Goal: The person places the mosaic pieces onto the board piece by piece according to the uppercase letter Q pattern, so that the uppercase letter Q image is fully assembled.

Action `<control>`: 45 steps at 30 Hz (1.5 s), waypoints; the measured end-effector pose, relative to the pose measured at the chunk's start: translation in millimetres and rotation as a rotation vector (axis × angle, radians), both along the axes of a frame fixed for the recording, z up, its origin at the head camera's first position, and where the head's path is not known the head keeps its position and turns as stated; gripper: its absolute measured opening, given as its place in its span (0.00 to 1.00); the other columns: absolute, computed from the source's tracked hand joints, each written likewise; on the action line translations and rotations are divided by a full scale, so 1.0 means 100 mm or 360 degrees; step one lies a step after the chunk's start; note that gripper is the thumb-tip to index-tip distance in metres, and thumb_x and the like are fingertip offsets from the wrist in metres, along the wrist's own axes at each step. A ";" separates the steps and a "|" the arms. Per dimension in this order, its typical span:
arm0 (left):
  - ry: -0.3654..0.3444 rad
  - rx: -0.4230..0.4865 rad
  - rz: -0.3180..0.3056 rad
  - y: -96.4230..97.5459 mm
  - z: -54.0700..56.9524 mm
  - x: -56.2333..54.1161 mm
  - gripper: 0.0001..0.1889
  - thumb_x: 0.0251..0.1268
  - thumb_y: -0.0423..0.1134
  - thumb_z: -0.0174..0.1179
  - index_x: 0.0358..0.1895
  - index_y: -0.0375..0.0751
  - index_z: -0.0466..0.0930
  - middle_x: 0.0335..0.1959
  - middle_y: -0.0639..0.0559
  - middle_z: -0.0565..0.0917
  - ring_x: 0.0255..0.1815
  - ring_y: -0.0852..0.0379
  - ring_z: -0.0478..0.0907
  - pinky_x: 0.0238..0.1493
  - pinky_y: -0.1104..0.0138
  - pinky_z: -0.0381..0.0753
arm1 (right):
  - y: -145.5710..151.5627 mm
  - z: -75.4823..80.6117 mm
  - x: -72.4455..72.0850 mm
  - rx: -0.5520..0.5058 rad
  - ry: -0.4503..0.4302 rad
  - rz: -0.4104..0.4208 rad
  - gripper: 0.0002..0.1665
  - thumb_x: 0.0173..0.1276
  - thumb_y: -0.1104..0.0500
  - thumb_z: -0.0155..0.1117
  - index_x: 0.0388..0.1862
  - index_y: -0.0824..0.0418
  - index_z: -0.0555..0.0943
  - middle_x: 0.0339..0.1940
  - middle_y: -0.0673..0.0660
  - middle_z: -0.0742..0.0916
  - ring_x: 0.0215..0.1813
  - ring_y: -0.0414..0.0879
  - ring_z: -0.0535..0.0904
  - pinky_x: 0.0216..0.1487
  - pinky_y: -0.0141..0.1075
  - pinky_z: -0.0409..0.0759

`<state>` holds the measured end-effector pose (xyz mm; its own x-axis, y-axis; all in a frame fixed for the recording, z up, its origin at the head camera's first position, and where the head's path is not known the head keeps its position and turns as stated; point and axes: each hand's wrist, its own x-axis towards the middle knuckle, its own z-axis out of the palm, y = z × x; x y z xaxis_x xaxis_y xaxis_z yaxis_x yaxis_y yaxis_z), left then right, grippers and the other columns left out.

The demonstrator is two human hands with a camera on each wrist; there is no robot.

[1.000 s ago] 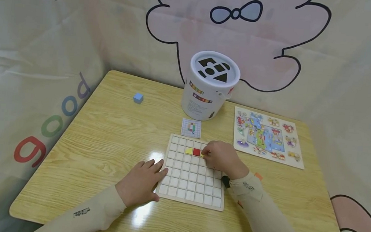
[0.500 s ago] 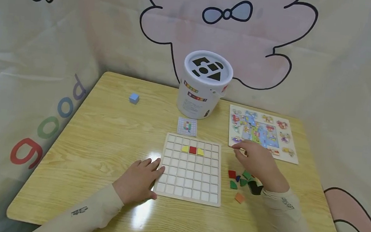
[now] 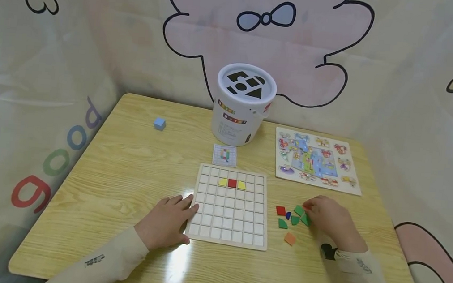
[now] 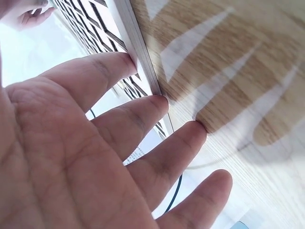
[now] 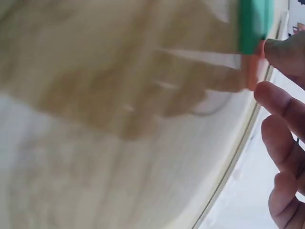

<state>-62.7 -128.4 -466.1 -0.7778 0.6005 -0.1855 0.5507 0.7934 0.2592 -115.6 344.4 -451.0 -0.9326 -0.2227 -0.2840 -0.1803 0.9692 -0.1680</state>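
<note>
A white gridded board lies mid-table, with a red square tile between two yellow tiles in one row. At the board's left edge my left hand rests with fingers spread; in the left wrist view its fingertips touch the rim. To the right of the board my right hand is at a loose group of tiles. Its thumb and index finger pinch an orange-red tile, right against a green tile. The palm hides part of the group.
Loose tiles nearby include a red square, a green quarter-round, and an orange square. A pattern card lies before a white bucket. A picture puzzle is at the right, a blue cube at the back left.
My right hand has let go of the second yellow tile on the board and moved right, then down to the loose tiles, where it pinches an orange-red one. My left hand stays at the board.
</note>
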 end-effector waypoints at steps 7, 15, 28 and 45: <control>-0.0034 -0.0012 0.0021 0.00 0.00 0.00 0.49 0.56 0.63 0.78 0.78 0.41 0.74 0.79 0.39 0.70 0.75 0.34 0.70 0.70 0.39 0.73 | 0.07 -0.10 -0.01 -0.0016 0.0041 -0.0040 0.08 0.73 0.57 0.72 0.47 0.57 0.92 0.46 0.58 0.92 0.48 0.58 0.88 0.46 0.58 0.86; -0.0012 0.0007 0.0007 0.01 0.01 -0.02 0.49 0.55 0.63 0.79 0.77 0.40 0.75 0.78 0.38 0.71 0.74 0.32 0.71 0.69 0.39 0.74 | 0.06 -0.06 -0.01 -0.0055 0.0099 -0.0105 0.09 0.72 0.54 0.73 0.46 0.57 0.90 0.40 0.52 0.91 0.33 0.46 0.82 0.31 0.46 0.81; -0.0028 -0.0006 0.0014 0.01 0.03 -0.01 0.49 0.56 0.62 0.78 0.77 0.41 0.74 0.79 0.38 0.71 0.75 0.34 0.70 0.70 0.40 0.73 | -0.93 0.29 -0.08 -0.0207 0.0477 0.0253 0.09 0.66 0.54 0.79 0.43 0.54 0.92 0.40 0.50 0.92 0.24 0.39 0.71 0.21 0.35 0.68; 0.0042 0.0003 -0.0009 -0.01 0.03 -0.01 0.48 0.54 0.63 0.79 0.76 0.42 0.76 0.77 0.39 0.73 0.73 0.36 0.73 0.69 0.42 0.75 | -2.13 -0.02 -0.42 -0.0190 0.0337 0.0696 0.04 0.69 0.53 0.78 0.34 0.49 0.93 0.33 0.43 0.89 0.34 0.40 0.84 0.34 0.36 0.84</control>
